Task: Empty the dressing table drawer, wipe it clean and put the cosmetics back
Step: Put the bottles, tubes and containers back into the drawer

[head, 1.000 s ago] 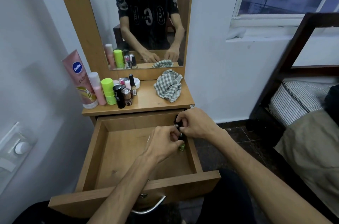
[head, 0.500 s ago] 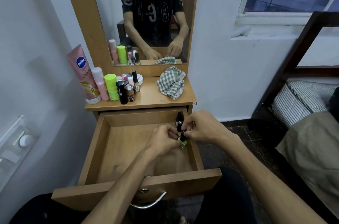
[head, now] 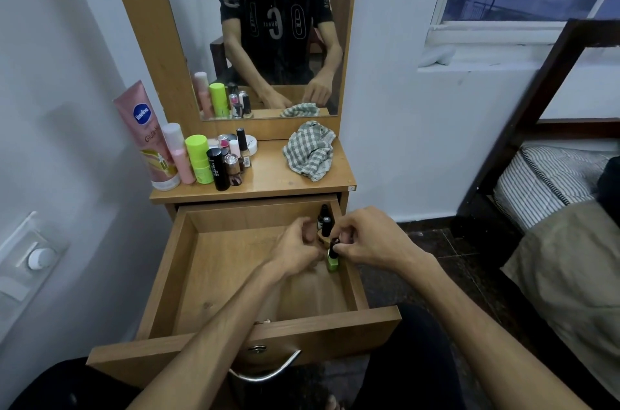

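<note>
Right hand (head: 369, 238) pinching the upright green nail-polish bottle (head: 332, 260) by its cap, hugging the drawer (head: 349, 278) right wall; left hand (head: 295, 248) curling beside, grip unclear.

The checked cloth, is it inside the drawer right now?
No, the checked cloth lies crumpled on the tabletop below the mirror, above the open drawer.

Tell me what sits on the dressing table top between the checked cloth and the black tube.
The head view shows only bare wood between the checked cloth and the black tube; the other cosmetics cluster behind and left of the tube.
</note>
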Tool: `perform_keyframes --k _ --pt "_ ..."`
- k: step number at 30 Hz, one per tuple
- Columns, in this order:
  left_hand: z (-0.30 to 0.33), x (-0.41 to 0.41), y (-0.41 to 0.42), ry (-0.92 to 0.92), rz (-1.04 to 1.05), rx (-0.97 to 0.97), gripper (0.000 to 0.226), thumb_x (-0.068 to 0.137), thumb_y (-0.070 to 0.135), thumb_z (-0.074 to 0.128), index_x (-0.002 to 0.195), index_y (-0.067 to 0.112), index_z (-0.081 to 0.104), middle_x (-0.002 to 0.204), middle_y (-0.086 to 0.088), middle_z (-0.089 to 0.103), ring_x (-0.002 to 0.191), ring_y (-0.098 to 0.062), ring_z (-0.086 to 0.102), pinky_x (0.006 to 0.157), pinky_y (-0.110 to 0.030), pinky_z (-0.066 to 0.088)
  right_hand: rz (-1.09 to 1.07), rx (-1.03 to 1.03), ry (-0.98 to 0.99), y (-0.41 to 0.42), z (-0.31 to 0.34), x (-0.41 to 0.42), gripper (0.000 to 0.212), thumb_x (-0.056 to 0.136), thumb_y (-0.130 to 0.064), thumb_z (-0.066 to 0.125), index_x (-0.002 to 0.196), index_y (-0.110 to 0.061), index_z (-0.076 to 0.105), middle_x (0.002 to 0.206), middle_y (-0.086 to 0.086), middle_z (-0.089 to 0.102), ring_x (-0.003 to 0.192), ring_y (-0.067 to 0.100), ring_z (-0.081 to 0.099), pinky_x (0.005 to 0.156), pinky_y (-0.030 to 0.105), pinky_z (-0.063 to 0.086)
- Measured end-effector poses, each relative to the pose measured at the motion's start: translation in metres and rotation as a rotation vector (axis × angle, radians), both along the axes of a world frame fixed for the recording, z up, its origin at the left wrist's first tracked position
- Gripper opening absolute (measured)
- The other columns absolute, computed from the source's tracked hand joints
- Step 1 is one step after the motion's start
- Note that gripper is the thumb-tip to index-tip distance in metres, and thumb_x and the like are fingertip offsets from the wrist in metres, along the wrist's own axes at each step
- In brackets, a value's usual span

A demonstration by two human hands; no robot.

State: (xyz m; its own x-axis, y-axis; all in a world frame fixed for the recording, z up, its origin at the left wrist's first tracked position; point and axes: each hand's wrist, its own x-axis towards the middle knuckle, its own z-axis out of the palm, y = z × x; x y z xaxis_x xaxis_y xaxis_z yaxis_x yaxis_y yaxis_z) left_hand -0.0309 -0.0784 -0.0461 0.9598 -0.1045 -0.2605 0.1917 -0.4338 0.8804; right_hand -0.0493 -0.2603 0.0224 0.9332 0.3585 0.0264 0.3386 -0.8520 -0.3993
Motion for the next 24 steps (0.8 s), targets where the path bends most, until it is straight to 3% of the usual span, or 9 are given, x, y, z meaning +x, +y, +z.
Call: perform_keyframes --k 2,5,10,13,17,21,24 --pt "0.000 0.004 -0.002 -0.017 -0.011 0.016 0.074 0.079 -0.005 0.070 0.147 0.015 0.048 0.105 0.001 0.062 0.089 -0.024 0.070 0.072 -0.044 0.064 -0.011 -0.008 -0.008 0.002 0.000 -0.001 0.013 0.082 -0.023 0.073 0.092 -0.026 0.080 0.069 -0.014 0.067 0.064 0.004 0.061 0.063 0.022 0.046" --pt "-0.002 0.006 -0.007 -0.040 -0.028 0.041 0.048 0.079 -0.002 0.068 0.125 0.012 0.066 0.096 0.005 0.068 0.088 -0.021 0.072 0.076 -0.049 0.064 -0.004 -0.024 0.017 0.001 0.003 -0.001 0.011 0.079 -0.023 0.073 0.089 -0.027 0.078 0.069 -0.014 0.067 0.064 0.003 0.061 0.064 0.024 0.050" --pt "-0.010 0.007 -0.006 -0.048 -0.045 0.034 0.049 0.070 0.006 0.065 0.118 0.013 0.071 0.100 0.000 0.074 0.099 -0.020 0.071 0.086 -0.047 0.062 -0.044 0.110 -0.036 -0.001 0.012 0.005 0.024 0.080 -0.036 0.077 0.101 -0.027 0.077 0.073 -0.013 0.073 0.073 0.004 0.068 0.074 0.031 0.059" --pt "-0.011 0.008 -0.008 -0.045 -0.036 0.031 0.050 0.063 0.014 0.065 0.112 0.014 0.074 0.097 0.001 0.075 0.097 -0.015 0.071 0.088 -0.043 0.062 -0.043 0.105 -0.082 0.004 0.011 0.010 0.031 0.082 -0.029 0.073 0.113 -0.026 0.075 0.075 -0.013 0.071 0.076 0.005 0.066 0.077 0.033 0.058" --pt "-0.013 0.010 -0.009 -0.039 0.008 0.028 0.048 0.055 0.024 0.068 0.103 0.021 0.072 0.093 0.002 0.075 0.093 -0.016 0.072 0.088 -0.044 0.061 -0.022 0.028 -0.037 0.009 0.006 0.013 0.039 0.082 -0.022 0.067 0.119 -0.030 0.074 0.074 -0.015 0.068 0.068 0.000 0.058 0.068 0.024 0.050" --pt "-0.009 0.008 -0.007 -0.047 -0.006 0.054 0.041 0.065 0.012 0.074 0.105 0.023 0.069 0.090 0.005 0.072 0.093 -0.017 0.071 0.087 -0.038 0.061 0.000 0.043 -0.013 0.005 0.011 0.007 0.046 0.079 -0.026 0.070 0.125 -0.031 0.070 0.081 -0.016 0.066 0.064 -0.005 0.052 0.070 0.024 0.049" --pt "-0.008 0.006 -0.005 -0.056 -0.034 0.056 0.053 0.058 0.018 0.070 0.112 0.019 0.070 0.091 0.003 0.073 0.091 -0.018 0.073 0.085 -0.043 0.062 0.076 0.000 0.003 0.003 0.015 0.000 0.045 0.075 -0.028 0.079 0.119 -0.035 0.068 0.085 -0.014 0.062 0.068 -0.002 0.052 0.064 0.022 0.044"
